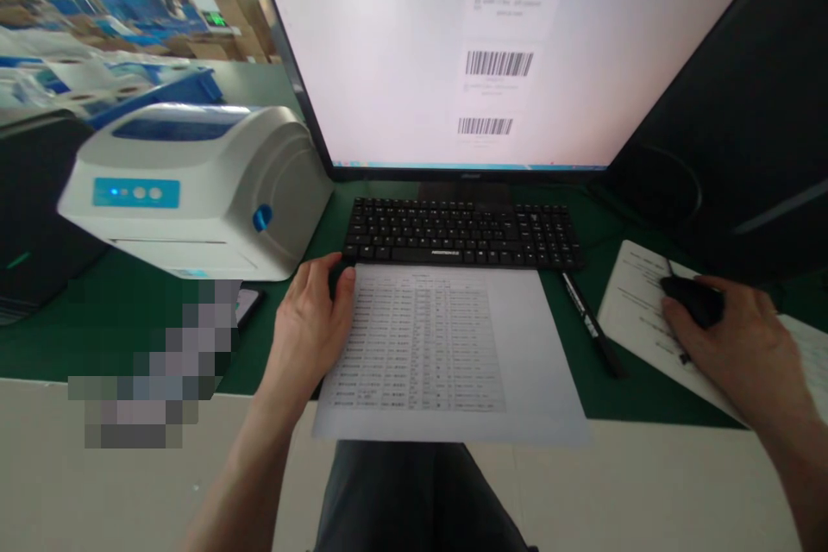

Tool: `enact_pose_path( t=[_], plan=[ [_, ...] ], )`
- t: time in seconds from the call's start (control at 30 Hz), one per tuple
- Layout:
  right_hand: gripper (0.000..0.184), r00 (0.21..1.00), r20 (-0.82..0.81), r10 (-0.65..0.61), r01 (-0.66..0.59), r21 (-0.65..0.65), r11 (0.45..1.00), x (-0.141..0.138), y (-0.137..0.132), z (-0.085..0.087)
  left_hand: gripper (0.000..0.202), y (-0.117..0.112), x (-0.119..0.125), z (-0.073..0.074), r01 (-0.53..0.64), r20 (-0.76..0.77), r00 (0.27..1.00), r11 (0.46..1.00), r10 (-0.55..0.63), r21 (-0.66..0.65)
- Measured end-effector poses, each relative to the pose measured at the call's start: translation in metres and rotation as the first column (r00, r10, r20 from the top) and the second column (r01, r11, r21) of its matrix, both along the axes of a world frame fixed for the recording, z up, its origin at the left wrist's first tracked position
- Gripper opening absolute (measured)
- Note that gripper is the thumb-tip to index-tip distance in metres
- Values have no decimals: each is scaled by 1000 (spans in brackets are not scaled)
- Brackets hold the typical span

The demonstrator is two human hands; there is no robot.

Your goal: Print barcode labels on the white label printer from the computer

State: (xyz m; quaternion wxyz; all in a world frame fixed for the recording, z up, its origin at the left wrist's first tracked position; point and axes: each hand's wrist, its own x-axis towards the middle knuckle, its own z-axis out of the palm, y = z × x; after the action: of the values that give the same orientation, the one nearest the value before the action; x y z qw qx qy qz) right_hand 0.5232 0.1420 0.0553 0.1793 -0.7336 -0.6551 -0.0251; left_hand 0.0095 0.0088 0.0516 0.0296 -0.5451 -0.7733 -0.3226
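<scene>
My right hand [743,336] is wrapped over a black computer mouse [695,300], which sits on a white printed booklet or pad [637,293]. At the left edge of a printed sheet [536,354], my left hand [314,310] rests with its thumb on the paper and a gap between thumb and forefinger. Its fingertips reach the lower left corner of a black keyboard [453,233]; it holds nothing that I can see. The sheet bears a table of small text and overhangs the desk's front edge.
A monitor [388,43] showing several barcodes stands behind the keyboard. On the left is a white label printer [174,190] with a lit blue light. A black marker [590,323] lies between sheet and booklet. Part of the green desktop [647,397] on the left is pixelated.
</scene>
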Motion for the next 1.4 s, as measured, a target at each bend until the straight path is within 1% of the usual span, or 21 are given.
enact_pose_path(
  t=[0.17, 0.47, 0.73, 0.93, 1.13, 1.4],
  plan=[
    [95, 1000, 17, 10, -10, -7, 1000, 1, 0, 1, 52, 1, -1, 1, -3, 4, 1000, 1000, 3, -6],
    [88, 999, 29, 35, -36, 28, 999, 6, 0, -3, 52, 1, -3, 0, -7, 4, 1000, 1000, 7, 3],
    [89, 999, 32, 34, -35, 16, 999, 7, 1, -1, 49, 2, -4, -1, -12, 1, 1000, 1000, 12, 2],
    [90, 998, 13, 56, -56, 38, 998, 3, 0, 0, 49, 2, -4, 0, -16, 5, 1000, 1000, 16, -6],
    [88, 1000, 16, 24, -24, 16, 1000, 1, 0, 3, 48, 2, -4, -1, -4, 2, 1000, 1000, 4, 0],
    [87, 999, 38, 37, -38, 23, 999, 2, 0, 2, 48, 1, -4, -1, -3, 9, 1000, 1000, 3, -1]
  ],
)
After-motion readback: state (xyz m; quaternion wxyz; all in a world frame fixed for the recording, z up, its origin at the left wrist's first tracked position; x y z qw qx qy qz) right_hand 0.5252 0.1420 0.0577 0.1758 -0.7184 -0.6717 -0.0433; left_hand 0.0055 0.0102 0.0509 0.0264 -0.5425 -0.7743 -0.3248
